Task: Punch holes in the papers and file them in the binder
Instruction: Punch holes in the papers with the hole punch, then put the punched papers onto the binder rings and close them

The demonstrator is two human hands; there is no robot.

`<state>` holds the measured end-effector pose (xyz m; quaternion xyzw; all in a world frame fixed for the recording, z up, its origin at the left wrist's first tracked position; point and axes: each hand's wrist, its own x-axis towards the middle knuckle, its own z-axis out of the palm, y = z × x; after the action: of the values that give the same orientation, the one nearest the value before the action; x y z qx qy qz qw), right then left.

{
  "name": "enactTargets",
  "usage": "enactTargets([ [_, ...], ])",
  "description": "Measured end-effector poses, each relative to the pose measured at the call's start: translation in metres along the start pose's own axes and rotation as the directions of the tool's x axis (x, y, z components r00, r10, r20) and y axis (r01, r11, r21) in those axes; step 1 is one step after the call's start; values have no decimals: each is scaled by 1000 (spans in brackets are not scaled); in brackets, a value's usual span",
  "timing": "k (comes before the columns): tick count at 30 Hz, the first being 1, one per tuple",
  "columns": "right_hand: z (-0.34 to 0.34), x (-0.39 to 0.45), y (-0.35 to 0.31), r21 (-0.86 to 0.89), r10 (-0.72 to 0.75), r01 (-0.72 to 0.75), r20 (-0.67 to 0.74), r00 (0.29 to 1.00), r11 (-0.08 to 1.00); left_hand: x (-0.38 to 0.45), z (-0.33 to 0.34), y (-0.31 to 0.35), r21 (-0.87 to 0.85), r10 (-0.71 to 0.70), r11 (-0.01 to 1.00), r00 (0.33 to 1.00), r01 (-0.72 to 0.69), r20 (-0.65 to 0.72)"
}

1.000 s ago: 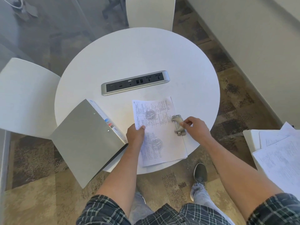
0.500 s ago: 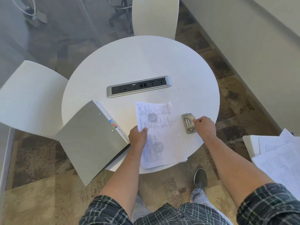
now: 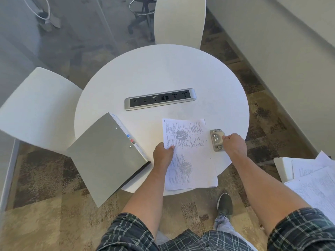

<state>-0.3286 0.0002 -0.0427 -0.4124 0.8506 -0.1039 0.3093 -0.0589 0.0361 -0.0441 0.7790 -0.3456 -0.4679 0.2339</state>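
From the head camera, the papers [image 3: 188, 154] lie at lower centre of the round table [image 3: 163, 73], overhanging its near edge. The left hand [image 3: 163, 155] pinches their left edge, probably to keep the stack squared. The right hand [image 3: 233, 144], fingers curled, grips the hole punch [image 3: 216, 139] just right of the sheets, apart from them. The binder [image 3: 105, 156] sits closed at lower left, not yet opened for filing.
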Motion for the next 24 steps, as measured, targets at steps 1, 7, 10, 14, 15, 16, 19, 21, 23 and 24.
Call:
enactTargets([
  [1, 0, -2, 0, -6, -1, 1, -7, 1000, 1000, -1, 0, 1, 10, -6, 1000, 1000, 6, -14],
  [7, -2, -30, -13, -81, -68, 56, -160, 985, 995, -4, -5, 0, 113, -10, 993, 997, 19, -78],
  [10, 4, -46, -28, -95, -192, 176, -212, 958, 980, -7, -9, -1, 136, 26, 991, 996, -14, -88],
  [14, 22, -70, -55, -109, -401, 387, -164, 901, 916, -16, -16, -4, 79, 60, 995, 994, -53, -90],
  [15, 28, -78, -63, -110, -457, 445, -135, 879, 889, -20, -18, -5, 50, 69, 997, 993, -65, -93],
  [16, 36, -87, -72, -105, -511, 502, -90, 855, 859, -26, -22, -8, 14, 73, 997, 993, -71, -97],
  [19, 63, -116, -98, -127, -700, 704, 80, 710, 699, -48, -32, -31, -128, 43, 990, 988, -62, -146],
  [21, 83, -135, -113, -188, -820, 844, 208, 534, 502, -60, -38, -58, -259, -39, 966, 980, -12, -193],
  [23, 104, -153, -127, -233, -885, 932, 317, 342, 277, -69, -45, -84, -388, -185, 917, 957, 87, -223],
  [24, 114, -162, -132, -252, -894, 952, 363, 261, 175, -72, -49, -94, -461, -269, 877, 936, 139, -228],
])
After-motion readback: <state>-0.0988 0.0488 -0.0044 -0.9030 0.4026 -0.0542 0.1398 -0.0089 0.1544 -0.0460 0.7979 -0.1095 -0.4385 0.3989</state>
